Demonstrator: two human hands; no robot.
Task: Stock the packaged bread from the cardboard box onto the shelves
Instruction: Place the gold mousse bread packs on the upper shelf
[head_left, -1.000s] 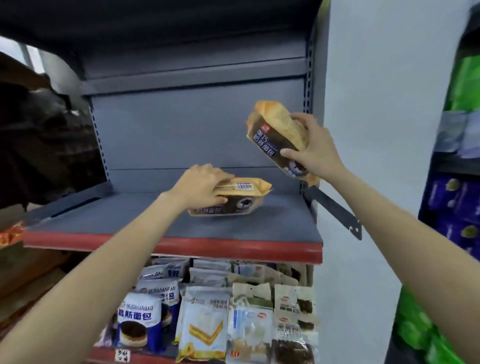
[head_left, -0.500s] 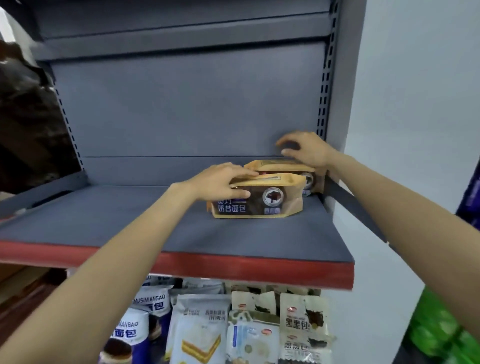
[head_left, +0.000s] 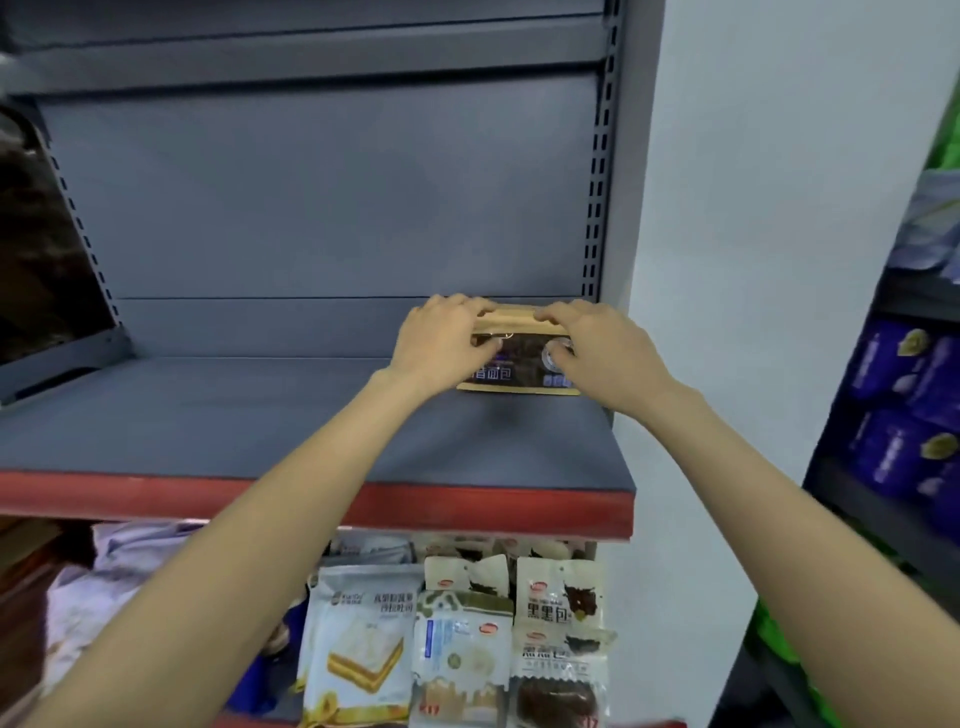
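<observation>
A white wall (head_left: 779, 208) stands right of the unit, with purple packages (head_left: 904, 410) on neighbouring racks.

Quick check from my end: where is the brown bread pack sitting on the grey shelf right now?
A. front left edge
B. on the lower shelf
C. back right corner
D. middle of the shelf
C: the brown bread pack stands at the back right of the grey shelf, with the left hand and right hand on it.

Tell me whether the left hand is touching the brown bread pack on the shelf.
Touching: the head view shows the left hand fingers curled over the bread pack top edge.
</observation>
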